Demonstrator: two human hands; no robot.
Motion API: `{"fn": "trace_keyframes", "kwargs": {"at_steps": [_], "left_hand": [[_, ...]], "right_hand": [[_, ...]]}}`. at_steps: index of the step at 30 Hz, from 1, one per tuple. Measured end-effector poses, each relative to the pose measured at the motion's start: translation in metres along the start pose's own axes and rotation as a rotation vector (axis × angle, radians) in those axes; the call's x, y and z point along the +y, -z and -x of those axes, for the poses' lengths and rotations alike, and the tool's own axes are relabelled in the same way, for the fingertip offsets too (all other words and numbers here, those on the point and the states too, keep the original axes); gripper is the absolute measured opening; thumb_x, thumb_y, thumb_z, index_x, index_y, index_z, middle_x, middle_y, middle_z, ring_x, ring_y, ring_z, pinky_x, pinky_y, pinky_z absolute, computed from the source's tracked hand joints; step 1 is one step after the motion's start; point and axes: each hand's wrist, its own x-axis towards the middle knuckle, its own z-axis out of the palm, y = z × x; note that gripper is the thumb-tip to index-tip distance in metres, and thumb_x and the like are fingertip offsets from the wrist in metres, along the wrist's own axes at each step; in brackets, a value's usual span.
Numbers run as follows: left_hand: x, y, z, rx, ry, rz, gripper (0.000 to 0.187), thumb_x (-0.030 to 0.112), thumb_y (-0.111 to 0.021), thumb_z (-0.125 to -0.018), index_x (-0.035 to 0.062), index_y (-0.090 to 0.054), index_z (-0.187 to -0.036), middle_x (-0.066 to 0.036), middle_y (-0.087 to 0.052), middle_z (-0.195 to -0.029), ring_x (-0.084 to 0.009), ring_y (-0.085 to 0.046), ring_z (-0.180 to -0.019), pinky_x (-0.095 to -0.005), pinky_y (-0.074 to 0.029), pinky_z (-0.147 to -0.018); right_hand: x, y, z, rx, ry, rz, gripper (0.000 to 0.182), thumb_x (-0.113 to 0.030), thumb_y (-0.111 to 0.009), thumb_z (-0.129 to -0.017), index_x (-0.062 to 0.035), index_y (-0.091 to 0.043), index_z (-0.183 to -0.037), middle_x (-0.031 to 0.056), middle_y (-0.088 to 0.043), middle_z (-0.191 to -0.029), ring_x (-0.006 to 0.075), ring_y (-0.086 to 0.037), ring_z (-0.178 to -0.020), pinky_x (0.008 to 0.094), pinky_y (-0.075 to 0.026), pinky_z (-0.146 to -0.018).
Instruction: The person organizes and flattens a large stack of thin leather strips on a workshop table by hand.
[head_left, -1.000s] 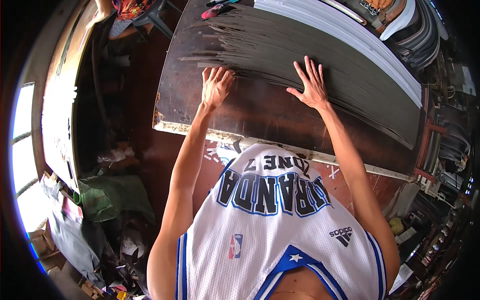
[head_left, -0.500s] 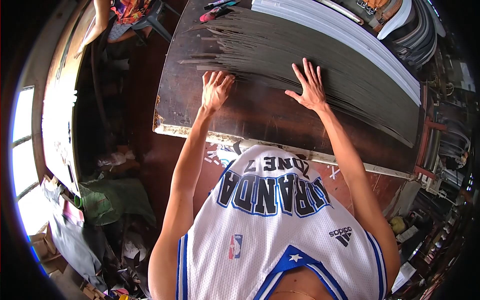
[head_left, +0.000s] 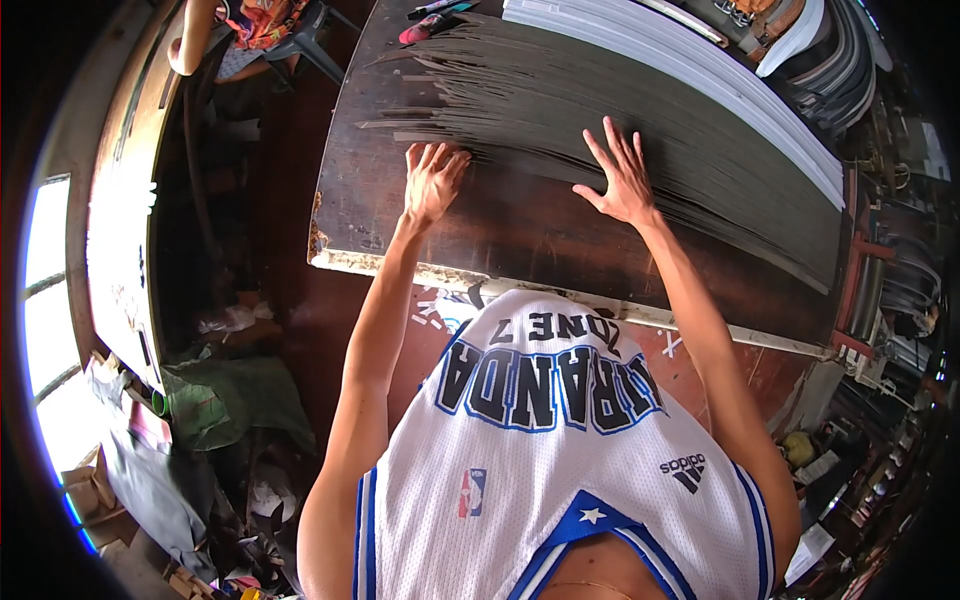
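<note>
Long thin dark grey strips (head_left: 560, 85), flat and fanned out with ragged left ends, cover much of the dark wooden table (head_left: 370, 220). My left hand (head_left: 434, 185) is closed at the left ends of the nearest strips, with its fingers curled down over them; the fingertips are partly hidden. Farther right, my right hand (head_left: 624, 180) lies flat on the strips, fingers spread and thumb out to the left. Nothing is gripped in it.
A stack of white strips (head_left: 700, 80) lies behind the dark ones. A pink and black tool (head_left: 428, 27) rests at the table's far left. Another person's arm (head_left: 195, 35) is at the upper left. Belts (head_left: 765, 20) hang at the upper right.
The other person's arm at the upper left has drawn back and bent. Both of my hands stay in nearly the same places.
</note>
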Motion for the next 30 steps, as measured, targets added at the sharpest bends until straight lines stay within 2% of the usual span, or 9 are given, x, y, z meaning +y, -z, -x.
{"fn": "trace_keyframes", "kwargs": {"at_steps": [7,13,17,19,20,22,23,25,30], "left_hand": [[-0.002,0.000,0.001,-0.030,-0.009,0.002,0.027,0.013,-0.074,-0.082,0.0145,-0.071,-0.109,-0.001,-0.065,-0.107,-0.0207,-0.061,-0.104,-0.0479,-0.037,-0.101],[-0.002,0.003,0.001,-0.065,0.000,0.002,0.031,0.012,-0.075,-0.081,0.0154,-0.073,-0.111,-0.001,-0.065,-0.106,-0.0200,-0.060,-0.106,-0.0484,-0.036,-0.102],[-0.001,0.003,0.000,-0.066,0.003,0.006,0.030,0.012,-0.074,-0.080,0.0150,-0.074,-0.110,-0.001,-0.065,-0.106,-0.0197,-0.060,-0.107,-0.0485,-0.036,-0.102],[-0.002,0.002,-0.001,-0.064,0.014,0.015,0.030,0.012,-0.074,-0.081,0.0148,-0.074,-0.110,-0.001,-0.065,-0.107,-0.0202,-0.060,-0.107,-0.0480,-0.037,-0.102],[-0.002,0.001,-0.001,-0.064,0.016,0.014,0.030,0.012,-0.074,-0.081,0.0148,-0.074,-0.110,-0.001,-0.065,-0.107,-0.0202,-0.060,-0.107,-0.0480,-0.037,-0.102],[-0.002,0.001,-0.004,-0.035,0.015,0.060,0.028,0.011,-0.074,-0.082,0.0118,-0.072,-0.110,-0.005,-0.066,-0.109,-0.0250,-0.062,-0.104,-0.0462,-0.039,-0.098],[-0.001,0.001,-0.005,-0.035,0.021,0.058,0.028,0.011,-0.074,-0.082,0.0118,-0.072,-0.110,-0.005,-0.066,-0.109,-0.0250,-0.062,-0.104,-0.0462,-0.039,-0.098],[-0.001,0.000,-0.007,-0.015,0.038,0.045,0.024,0.014,-0.073,-0.083,0.0129,-0.073,-0.107,-0.003,-0.066,-0.105,-0.0220,-0.061,-0.106,-0.0462,-0.038,-0.100],[-0.002,0.001,-0.009,0.019,0.072,0.075,0.017,0.016,-0.072,-0.086,0.0118,-0.070,-0.103,-0.002,-0.066,-0.103,-0.0227,-0.061,-0.105,-0.0447,-0.039,-0.097]], "right_hand": [[-0.005,-0.002,0.005,0.037,0.045,-0.056,0.084,-0.041,-0.077,-0.084,-0.0212,-0.038,-0.155,0.0127,-0.022,-0.166,0.0332,-0.034,-0.146,0.0568,-0.017,-0.123],[-0.005,-0.004,0.007,0.112,0.081,-0.052,0.077,-0.038,-0.079,-0.081,-0.0196,-0.049,-0.149,0.0112,-0.031,-0.163,0.0326,-0.044,-0.140,0.0546,-0.026,-0.120],[-0.001,-0.009,0.010,0.133,0.106,-0.058,0.073,-0.038,-0.079,-0.080,-0.0208,-0.052,-0.145,0.0095,-0.035,-0.161,0.0289,-0.044,-0.141,0.0545,-0.026,-0.120],[0.000,-0.010,0.010,0.154,0.097,-0.090,0.055,-0.034,-0.080,-0.080,-0.0172,-0.063,-0.129,0.0084,-0.042,-0.157,0.0293,-0.047,-0.138,0.0541,-0.029,-0.119],[0.000,-0.011,0.009,0.154,0.099,-0.091,0.055,-0.034,-0.080,-0.080,-0.0172,-0.063,-0.129,0.0084,-0.042,-0.157,0.0293,-0.047,-0.138,0.0541,-0.029,-0.119],[0.000,-0.013,0.008,0.205,0.051,-0.150,0.036,-0.029,-0.081,-0.080,-0.0136,-0.067,-0.109,0.0084,-0.047,-0.154,0.0301,-0.050,-0.135,0.0537,-0.032,-0.117],[0.000,-0.014,0.008,0.202,0.056,-0.153,0.036,-0.029,-0.081,-0.080,-0.0136,-0.067,-0.109,0.0084,-0.047,-0.154,0.0301,-0.050,-0.135,0.0537,-0.032,-0.117],[-0.001,-0.017,0.006,0.219,0.012,-0.192,0.027,-0.026,-0.081,-0.080,-0.0116,-0.066,-0.096,0.0089,-0.051,-0.150,0.0307,-0.052,-0.133,0.0534,-0.033,-0.116],[-0.002,-0.018,0.004,0.241,0.007,-0.202,0.024,-0.024,-0.081,-0.080,-0.0104,-0.065,-0.091,0.0091,-0.054,-0.148,0.0302,-0.054,-0.130,0.0524,-0.034,-0.115]]}}
